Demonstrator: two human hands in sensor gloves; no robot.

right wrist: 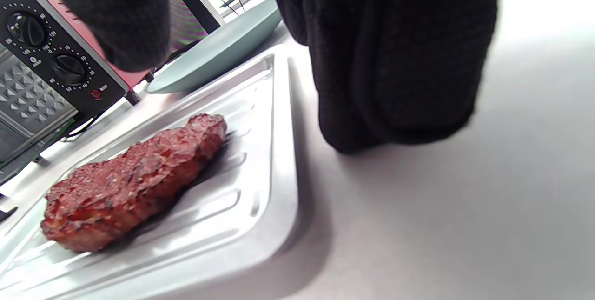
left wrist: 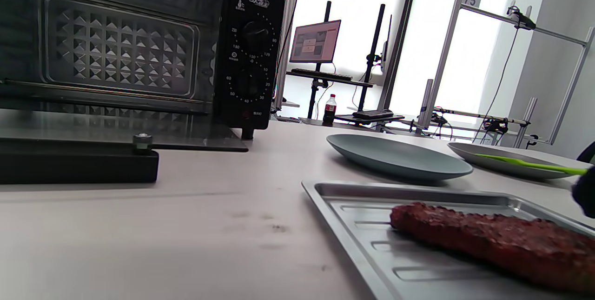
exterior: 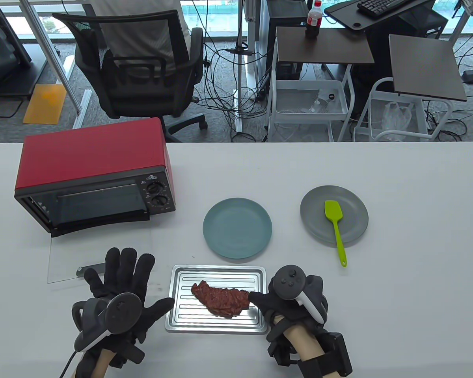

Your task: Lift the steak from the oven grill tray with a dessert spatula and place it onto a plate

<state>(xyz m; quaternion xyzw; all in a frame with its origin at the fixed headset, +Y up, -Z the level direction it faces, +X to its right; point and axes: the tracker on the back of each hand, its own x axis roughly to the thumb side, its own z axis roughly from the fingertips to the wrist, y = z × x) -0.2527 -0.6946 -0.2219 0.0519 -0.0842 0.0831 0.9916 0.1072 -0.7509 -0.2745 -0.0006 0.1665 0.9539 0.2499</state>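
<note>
Black-gloved left hand [exterior: 120,293] lower left, fingers spread flat, holding nothing, right hand [exterior: 295,301] lower centre-right, grip cannot be told, steak [exterior: 220,298] on steel oven grill tray [exterior: 181,315] between them, teal plate [exterior: 237,227] mid-frame, green dessert spatula [exterior: 336,227] on grey plate [exterior: 354,220] right, red oven [exterior: 94,173] upper left.

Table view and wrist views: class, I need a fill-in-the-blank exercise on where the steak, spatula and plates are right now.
1. The steak lies on the ____ tray.
2. The green spatula rests on the ____ plate.
3. The blue plate holds ____.
4. The oven has a ____ top.

Missing words: metal; grey; nothing; red
</note>
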